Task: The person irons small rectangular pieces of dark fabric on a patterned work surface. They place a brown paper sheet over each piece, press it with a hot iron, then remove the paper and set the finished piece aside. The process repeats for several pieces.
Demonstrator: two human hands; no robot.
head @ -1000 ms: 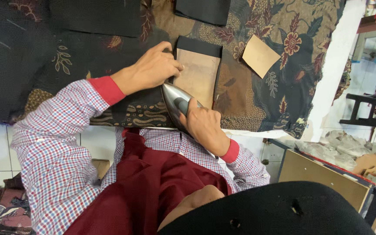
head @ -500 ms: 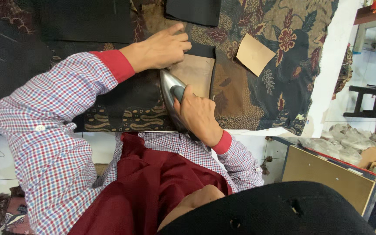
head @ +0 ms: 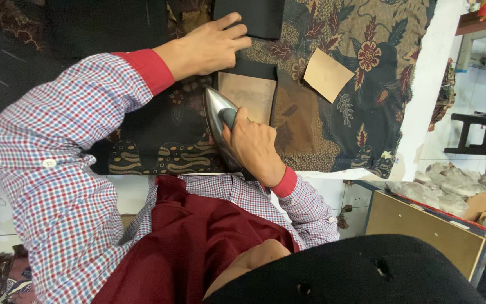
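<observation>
Right hand's (head: 252,145) grip wraps the iron (head: 216,115), just beside the tan piece (head: 248,94).

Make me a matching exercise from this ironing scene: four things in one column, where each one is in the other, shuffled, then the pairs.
Things:
1. iron
2. left hand
3. loose tan paper square
4. brown paper template

Places:
A. alone on the floral cloth, off to the right
B. on black fabric, beside the iron's tip
C. gripped by the right hand
D. pressing on the black fabric's far end

Pairs: 1-C, 2-D, 3-A, 4-B
</observation>
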